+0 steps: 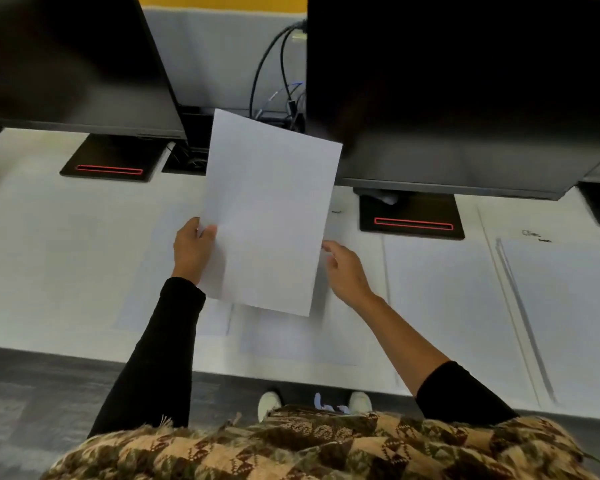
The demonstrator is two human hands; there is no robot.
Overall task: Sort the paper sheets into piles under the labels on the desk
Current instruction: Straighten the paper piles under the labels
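Observation:
My left hand (191, 249) holds a white paper sheet (269, 216) by its left edge, thumb on top, lifted above the white desk (49, 271). My right hand (343, 268) hovers just right of the sheet with relaxed fingers and holds nothing. Under the lifted sheet, more white sheets (284, 337) lie on the desk near its front edge. A pile of sheets (444, 306) lies to the right, and another pile (568, 306) lies further right. A small handwritten label (536, 236) sits above the far-right pile; another mark (336, 212) shows by the sheet's right edge.
Two dark monitors (70, 60) (465, 91) overhang the back of the desk on black bases with red slots (110, 169) (413, 223). Cables (278, 74) run between them. The desk's front edge (84, 355) meets grey floor.

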